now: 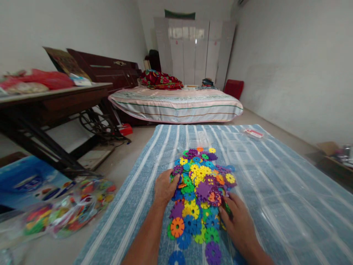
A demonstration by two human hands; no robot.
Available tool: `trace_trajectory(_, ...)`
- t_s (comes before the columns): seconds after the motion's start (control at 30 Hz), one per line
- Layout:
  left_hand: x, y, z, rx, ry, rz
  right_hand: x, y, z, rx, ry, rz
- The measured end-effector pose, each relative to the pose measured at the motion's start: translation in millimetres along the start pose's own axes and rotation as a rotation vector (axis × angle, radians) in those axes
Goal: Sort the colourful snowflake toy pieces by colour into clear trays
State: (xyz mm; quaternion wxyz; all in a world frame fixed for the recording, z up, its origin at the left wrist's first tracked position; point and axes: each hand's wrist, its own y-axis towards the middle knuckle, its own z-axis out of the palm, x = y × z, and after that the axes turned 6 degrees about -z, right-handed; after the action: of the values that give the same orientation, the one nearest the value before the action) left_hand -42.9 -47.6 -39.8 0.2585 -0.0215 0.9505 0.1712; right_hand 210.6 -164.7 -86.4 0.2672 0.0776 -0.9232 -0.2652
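A loose heap of notched, flower-shaped plastic discs (190,209) in purple, yellow, blue, green and orange spreads over a striped cloth. Against the heap's left side rests my left hand (164,187), thumb and forefinger apart, touching purple and green discs. My right hand (239,218) cups the lower right side, its thumb and fingers spread around a few discs. A green disc shows in the gap of that hand. Close to its fingertips, purple discs (204,190) lie stacked on top of the heap. Some fingertips of both hands are hidden among the pieces.
The blue-and-white striped cloth (143,206) carries a clear plastic bag (275,191) on the right, with a red-and-white label (253,133) near the far edge. Bags of colourful pieces (82,206) sit on the floor at left, below a sewing-machine table (91,90). A bed (176,106) stands beyond.
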Motion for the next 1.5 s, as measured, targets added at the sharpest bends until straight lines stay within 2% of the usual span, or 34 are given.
trace_trajectory(0.33, -2, -1, -2.0, -0.024, -0.069, -0.04, 1, -2, -2, -0.033, 0.008, -0.061)
trace_trajectory(0.7, -1, -2, -2.4, -0.038, -0.113, -0.134, 1, -2, -1, -0.076, 0.017, -0.051)
trace_trajectory(0.87, 2, 1, 0.4, -0.013, -0.043, -0.084, 0, -1, 0, -0.099, 0.01, -0.077)
trace_trajectory(1.03, 2, 1, 2.1, 0.049, -0.021, 0.054, 2, 1, -4, -0.131, 0.008, -0.117)
trace_trajectory(1.13, -2, 0, -0.3, 0.074, -0.025, 0.079, 7, 8, -8, -0.172, 0.004, -0.166)
trace_trajectory(1.33, -5, 1, -2.1, 0.084, -0.002, 0.009, 30, 36, -7, -0.174, -0.005, -0.22)
trace_trajectory(1.5, -5, 3, -1.8, 0.079, 0.036, -0.067, 46, 50, 6, -0.081, -0.054, -0.18)
